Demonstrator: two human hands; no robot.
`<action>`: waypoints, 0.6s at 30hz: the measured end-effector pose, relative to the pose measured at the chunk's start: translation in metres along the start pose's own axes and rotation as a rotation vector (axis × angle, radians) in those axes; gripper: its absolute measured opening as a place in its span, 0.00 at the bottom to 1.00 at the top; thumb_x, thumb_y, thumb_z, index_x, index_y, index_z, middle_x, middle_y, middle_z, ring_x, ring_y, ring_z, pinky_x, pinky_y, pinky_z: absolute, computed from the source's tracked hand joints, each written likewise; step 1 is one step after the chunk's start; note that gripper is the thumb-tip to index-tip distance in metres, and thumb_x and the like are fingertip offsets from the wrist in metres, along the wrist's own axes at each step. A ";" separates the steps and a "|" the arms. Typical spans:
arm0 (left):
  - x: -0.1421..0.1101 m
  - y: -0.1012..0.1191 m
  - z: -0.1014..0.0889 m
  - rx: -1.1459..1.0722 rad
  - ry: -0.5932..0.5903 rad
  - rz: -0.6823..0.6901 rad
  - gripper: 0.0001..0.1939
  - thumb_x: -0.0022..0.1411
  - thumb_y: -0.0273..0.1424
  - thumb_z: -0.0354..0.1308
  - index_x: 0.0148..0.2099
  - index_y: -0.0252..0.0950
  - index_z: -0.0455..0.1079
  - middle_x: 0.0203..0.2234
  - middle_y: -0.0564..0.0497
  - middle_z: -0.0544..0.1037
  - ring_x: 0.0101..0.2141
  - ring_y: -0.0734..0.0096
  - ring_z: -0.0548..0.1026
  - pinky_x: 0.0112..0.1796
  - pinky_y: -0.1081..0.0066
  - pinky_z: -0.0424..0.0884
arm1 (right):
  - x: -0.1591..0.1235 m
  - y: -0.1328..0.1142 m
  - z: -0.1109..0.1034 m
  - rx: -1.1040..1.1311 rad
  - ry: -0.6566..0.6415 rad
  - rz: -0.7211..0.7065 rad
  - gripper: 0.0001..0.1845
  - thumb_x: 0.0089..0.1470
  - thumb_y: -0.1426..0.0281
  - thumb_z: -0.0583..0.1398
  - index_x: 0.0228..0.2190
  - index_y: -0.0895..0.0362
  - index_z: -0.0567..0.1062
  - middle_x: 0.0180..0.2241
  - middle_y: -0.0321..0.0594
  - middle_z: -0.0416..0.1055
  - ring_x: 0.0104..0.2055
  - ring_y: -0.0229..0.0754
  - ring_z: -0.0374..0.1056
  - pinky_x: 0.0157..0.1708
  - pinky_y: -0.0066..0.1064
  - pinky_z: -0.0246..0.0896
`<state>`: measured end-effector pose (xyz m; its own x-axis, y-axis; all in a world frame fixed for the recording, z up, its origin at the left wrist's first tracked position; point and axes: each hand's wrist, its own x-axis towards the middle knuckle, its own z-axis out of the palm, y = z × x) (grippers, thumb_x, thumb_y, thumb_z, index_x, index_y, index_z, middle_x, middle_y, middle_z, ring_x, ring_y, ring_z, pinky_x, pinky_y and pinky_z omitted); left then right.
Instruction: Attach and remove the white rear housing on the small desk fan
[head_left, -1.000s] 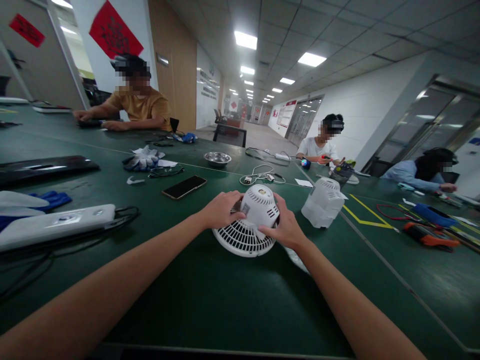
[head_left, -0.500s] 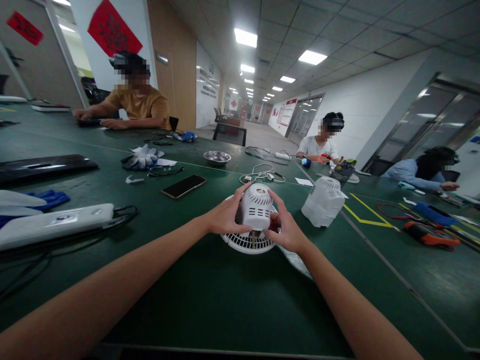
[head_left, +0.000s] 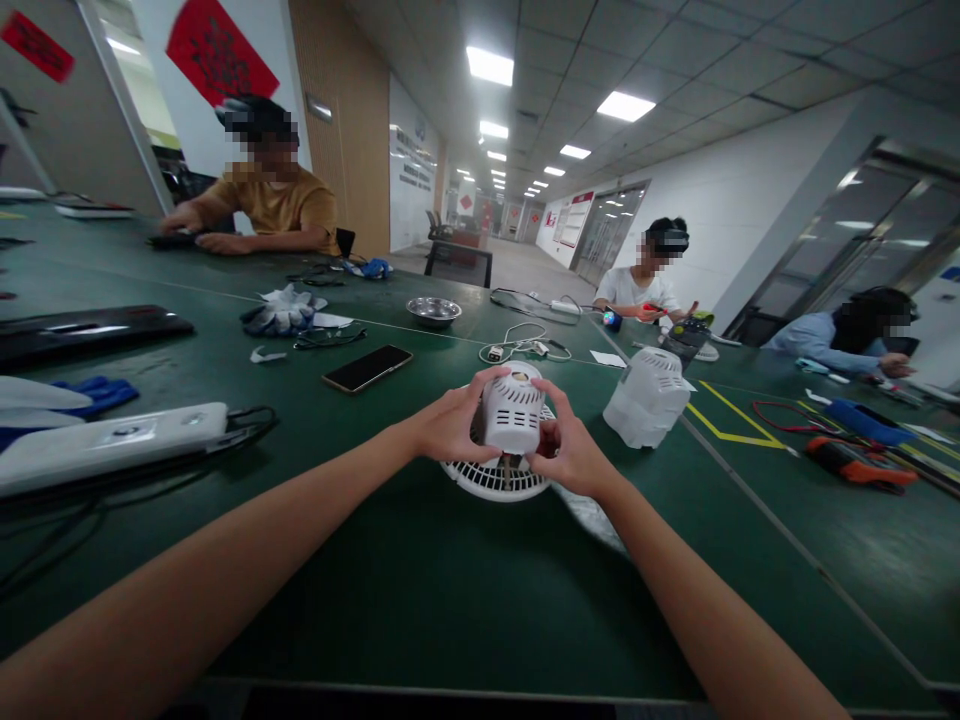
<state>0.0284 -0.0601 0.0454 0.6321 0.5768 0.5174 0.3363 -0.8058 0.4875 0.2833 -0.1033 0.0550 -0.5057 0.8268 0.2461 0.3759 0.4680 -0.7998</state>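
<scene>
Left hand and right hand, bare: gripping one white vented housing above a round white grille.

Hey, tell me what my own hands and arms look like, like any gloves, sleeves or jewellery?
Your left hand and right hand are bare, without gloves. No sleeves show on either forearm, and I see no watch, bracelet, ring or marking.

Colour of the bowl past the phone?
The bowl is shiny silver; head view.
</scene>
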 end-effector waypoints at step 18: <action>-0.003 0.007 -0.007 0.079 -0.035 0.003 0.57 0.55 0.53 0.66 0.74 0.43 0.36 0.68 0.33 0.59 0.59 0.37 0.69 0.57 0.41 0.66 | -0.002 -0.007 -0.003 -0.101 -0.001 -0.017 0.50 0.50 0.73 0.65 0.66 0.47 0.45 0.34 0.35 0.75 0.29 0.42 0.72 0.30 0.34 0.70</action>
<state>0.0239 -0.0660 0.0522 0.6569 0.5701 0.4934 0.3869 -0.8166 0.4284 0.2840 -0.1078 0.0617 -0.5135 0.8183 0.2582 0.4437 0.5108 -0.7363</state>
